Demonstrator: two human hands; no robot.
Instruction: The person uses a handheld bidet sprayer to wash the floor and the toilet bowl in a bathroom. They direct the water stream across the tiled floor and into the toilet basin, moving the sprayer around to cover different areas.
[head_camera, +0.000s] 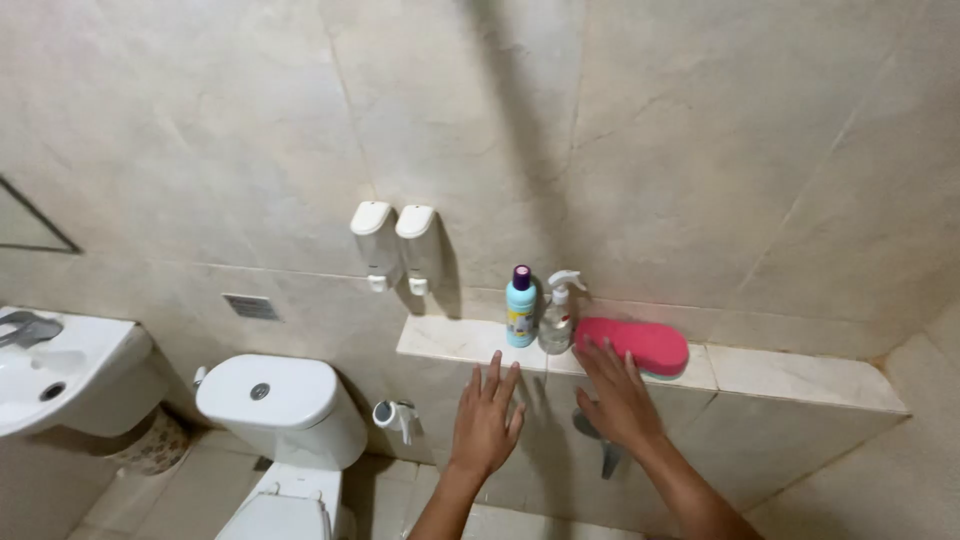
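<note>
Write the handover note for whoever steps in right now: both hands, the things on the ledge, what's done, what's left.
Left hand: open, fingers spread, empty, below the ledge edge.
Right hand: open, empty, fingertips close to the pink sponge; contact cannot be told.
On the ledge: blue bottle, clear spray bottle, then the sponge, all against the wall.
Done: nothing picked up.
Left: all three things still stand on the ledge, none grasped.

Soft warm light, tall wall shadow, mild edge distortion
</note>
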